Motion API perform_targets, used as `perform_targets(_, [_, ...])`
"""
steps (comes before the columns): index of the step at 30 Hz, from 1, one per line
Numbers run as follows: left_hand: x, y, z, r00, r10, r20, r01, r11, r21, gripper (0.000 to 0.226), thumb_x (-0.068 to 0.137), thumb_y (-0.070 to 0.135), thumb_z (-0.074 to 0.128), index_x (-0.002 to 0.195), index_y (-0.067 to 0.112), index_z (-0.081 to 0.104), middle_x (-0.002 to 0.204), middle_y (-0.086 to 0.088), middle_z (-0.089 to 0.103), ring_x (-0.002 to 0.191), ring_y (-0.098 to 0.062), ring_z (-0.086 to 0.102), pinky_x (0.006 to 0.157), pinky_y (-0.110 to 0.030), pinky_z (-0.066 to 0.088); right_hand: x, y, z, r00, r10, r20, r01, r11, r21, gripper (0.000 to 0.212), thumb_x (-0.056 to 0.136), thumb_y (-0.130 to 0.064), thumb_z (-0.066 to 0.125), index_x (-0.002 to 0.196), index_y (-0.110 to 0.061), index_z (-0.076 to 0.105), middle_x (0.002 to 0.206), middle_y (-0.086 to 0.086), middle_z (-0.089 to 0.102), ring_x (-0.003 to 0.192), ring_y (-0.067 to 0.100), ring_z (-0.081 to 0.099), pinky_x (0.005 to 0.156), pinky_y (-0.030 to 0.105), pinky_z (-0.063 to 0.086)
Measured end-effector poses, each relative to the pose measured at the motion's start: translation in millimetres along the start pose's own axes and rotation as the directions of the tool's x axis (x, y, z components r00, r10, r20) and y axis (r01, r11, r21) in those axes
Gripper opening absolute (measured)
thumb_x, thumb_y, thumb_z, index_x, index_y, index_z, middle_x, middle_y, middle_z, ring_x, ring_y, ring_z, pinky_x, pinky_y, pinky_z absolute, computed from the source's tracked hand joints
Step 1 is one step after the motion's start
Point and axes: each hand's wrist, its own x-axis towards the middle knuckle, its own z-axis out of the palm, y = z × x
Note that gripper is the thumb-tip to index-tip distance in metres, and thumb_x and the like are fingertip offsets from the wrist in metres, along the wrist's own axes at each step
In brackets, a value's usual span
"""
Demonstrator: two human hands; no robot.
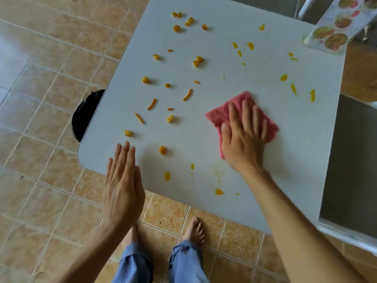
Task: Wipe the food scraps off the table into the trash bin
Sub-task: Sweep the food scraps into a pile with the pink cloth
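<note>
No grip at all on the left side: my left hand [122,186] was flat and open, fingers together and straight, holding nothing, held edge-on at the near left corner of the white table [265,190], fingertips reaching just over the tabletop. Behind that corner I could see the trash bin [86,116], a dark round shape on the tiled floor [40,99], half tucked under the table's left edge. Moving across, the orange food scraps [162,150] were everywhere on the left half: chunks and thin strips scattered from the far edge down to a lump just beside my left fingertips. Yellow smears [219,192] dotted the near edge and the right side too. Then my right hand [242,137], and there it was, palm down and fingers spread, pressing flat on the pink cloth [224,113] rather than clutching it. The cloth lay on the table right of centre, well apart from the bin. Far right corner, a printed sheet with pictures of dishes [334,25] leaned up at the table's edge. Below, my bare feet [195,231] stood on the tiles close to the table's near edge
</note>
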Motion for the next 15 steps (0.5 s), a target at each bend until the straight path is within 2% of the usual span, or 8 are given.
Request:
perform_targets(2, [-5.1, -11.8, 4.4, 0.999, 0.029, 0.030, -0.029, 0.999, 0.012, 0.049, 0.102, 0.018, 0.034, 0.149, 0.002, 0.035, 0.159, -0.012, 0.027, 0.152, -0.021, 0.015, 0.124, -0.040, 0.014, -17.1, -32.8, 2.3, 1.000, -0.007, -0.003, 0.007, 1.000, 0.021, 0.059, 0.102, -0.045, 0.035, 0.156, -0.023, 0.040, 0.166, 0.014, 0.031, 0.154, 0.040, 0.027, 0.123, 0.060, 0.020])
perform_targets(4, [-6.7, -18.5, 10.1, 0.996, 0.063, 0.056, -0.065, 0.997, 0.036, 0.052, 0.102, 0.019, 0.035, 0.150, 0.002, 0.031, 0.161, -0.013, 0.023, 0.152, -0.023, 0.013, 0.124, -0.044, 0.014, -26.0, -36.2, -0.8, 0.923, -0.376, 0.076, 0.374, 0.926, 0.049, 0.059, 0.103, -0.044, 0.032, 0.159, -0.023, 0.036, 0.168, 0.011, 0.028, 0.156, 0.036, 0.023, 0.125, 0.057, 0.016])
perform_targets(6, [-8.2, -22.7, 13.4, 0.994, 0.080, 0.072, -0.084, 0.995, 0.059, 0.053, 0.102, 0.022, 0.034, 0.151, 0.002, 0.027, 0.162, -0.013, 0.020, 0.152, -0.024, 0.011, 0.124, -0.044, 0.011, -19.5, -6.8, -6.8, 0.869, -0.485, 0.095, 0.485, 0.874, 0.021, 0.058, 0.104, -0.041, 0.030, 0.160, -0.023, 0.033, 0.169, 0.007, 0.026, 0.157, 0.030, 0.023, 0.126, 0.054, 0.019])
perform_targets(7, [-8.9, -23.6, 14.1, 0.994, 0.081, 0.073, -0.085, 0.994, 0.062, 0.053, 0.103, 0.022, 0.033, 0.152, 0.002, 0.026, 0.162, -0.013, 0.020, 0.152, -0.024, 0.011, 0.124, -0.044, 0.010, -22.1, 9.0, -6.1, 0.923, -0.378, 0.071, 0.380, 0.925, -0.015, 0.058, 0.105, -0.041, 0.030, 0.160, -0.022, 0.033, 0.169, 0.007, 0.027, 0.156, 0.030, 0.025, 0.125, 0.053, 0.021])
perform_targets(9, [-11.7, -24.7, 15.1, 0.995, 0.078, 0.065, -0.082, 0.994, 0.065, 0.053, 0.103, 0.023, 0.031, 0.152, 0.002, 0.025, 0.162, -0.013, 0.019, 0.152, -0.025, 0.010, 0.124, -0.044, 0.010, -45.3, 30.0, -6.4, 0.999, 0.050, 0.008, -0.049, 0.998, -0.037, 0.057, 0.106, -0.039, 0.029, 0.159, -0.019, 0.034, 0.168, 0.011, 0.028, 0.155, 0.034, 0.027, 0.123, 0.055, 0.023])
perform_targets(11, [-14.8, -24.7, 15.9, 0.994, 0.085, 0.071, -0.090, 0.994, 0.061, 0.053, 0.104, 0.024, 0.030, 0.152, 0.003, 0.025, 0.162, -0.014, 0.019, 0.152, -0.025, 0.010, 0.124, -0.045, 0.011, -87.7, 26.1, -8.6, 0.929, 0.367, -0.050, -0.369, 0.929, -0.020, 0.057, 0.106, -0.037, 0.031, 0.158, -0.015, 0.036, 0.167, 0.015, 0.029, 0.153, 0.039, 0.028, 0.122, 0.059, 0.023])
perform_targets(13, [-16.0, -24.0, 16.2, 0.994, 0.086, 0.074, -0.090, 0.995, 0.047, 0.053, 0.104, 0.025, 0.029, 0.152, 0.002, 0.025, 0.162, -0.014, 0.019, 0.152, -0.026, 0.011, 0.124, -0.047, 0.012, -127.9, -1.9, -11.8, 0.850, 0.522, -0.069, -0.521, 0.853, 0.023, 0.058, 0.105, -0.036, 0.034, 0.157, -0.010, 0.037, 0.165, 0.020, 0.031, 0.152, 0.044, 0.029, 0.122, 0.061, 0.022])
perform_targets(15, [-15.0, -22.1, 16.3, 0.994, 0.084, 0.072, -0.086, 0.996, 0.034, 0.053, 0.103, 0.023, 0.030, 0.152, 0.002, 0.026, 0.162, -0.014, 0.020, 0.152, -0.026, 0.011, 0.123, -0.047, 0.013, -151.3, -43.7, -12.2, 0.847, 0.527, -0.066, -0.526, 0.850, 0.043, 0.060, 0.104, -0.035, 0.038, 0.155, -0.004, 0.038, 0.163, 0.026, 0.031, 0.151, 0.049, 0.028, 0.121, 0.064, 0.021])
